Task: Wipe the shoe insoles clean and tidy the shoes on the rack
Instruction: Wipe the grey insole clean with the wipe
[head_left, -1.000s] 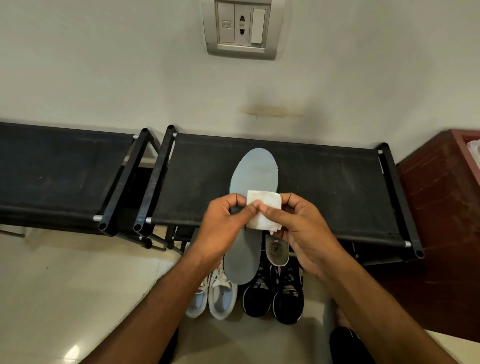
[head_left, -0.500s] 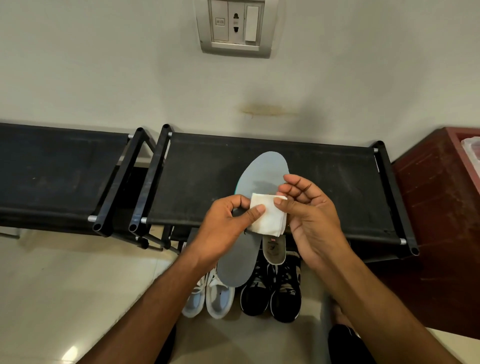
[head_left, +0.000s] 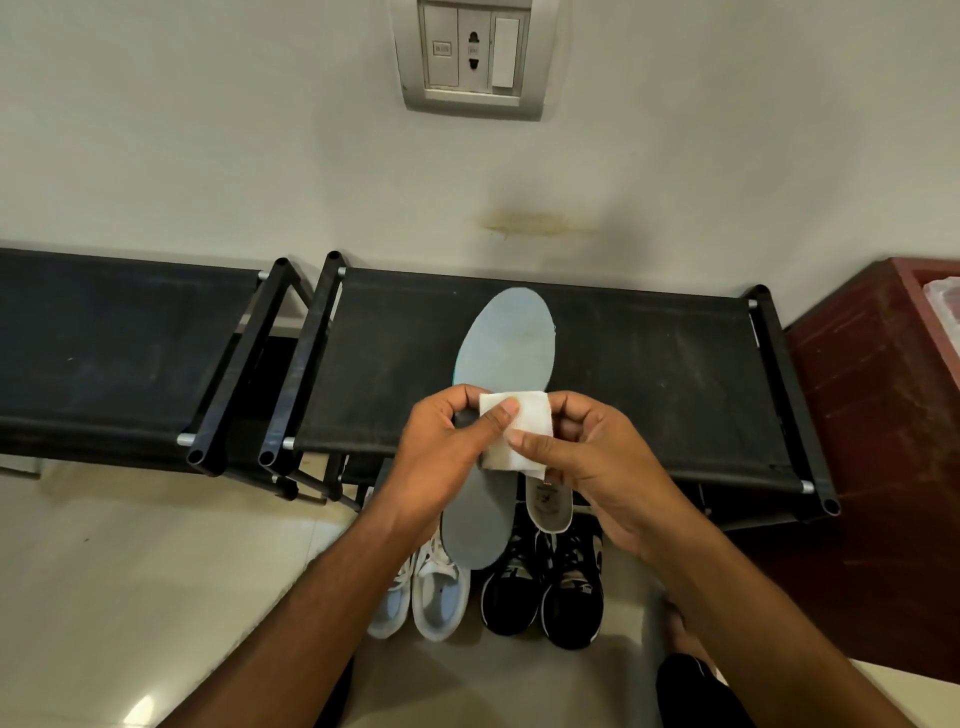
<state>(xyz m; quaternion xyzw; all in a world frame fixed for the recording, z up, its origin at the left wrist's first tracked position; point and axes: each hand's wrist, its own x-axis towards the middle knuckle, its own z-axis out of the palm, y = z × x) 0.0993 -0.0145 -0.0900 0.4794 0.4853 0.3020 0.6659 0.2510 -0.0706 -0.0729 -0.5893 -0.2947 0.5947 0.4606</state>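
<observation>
A long grey insole (head_left: 501, 358) is held lengthwise above the black fabric top of the shoe rack (head_left: 649, 374), toe end pointing to the wall. A folded white wipe (head_left: 519, 431) lies across its middle (its lower edge looks slightly soiled). On the floor below stand white sneakers (head_left: 426, 597) and black sneakers (head_left: 545, 592), a second pale insole (head_left: 548, 506) sticking out of one black shoe.

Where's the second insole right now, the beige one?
In the head view the beige insole pokes out just below the right hand, right of the grey insole, above the black sneakers on the floor.
</observation>
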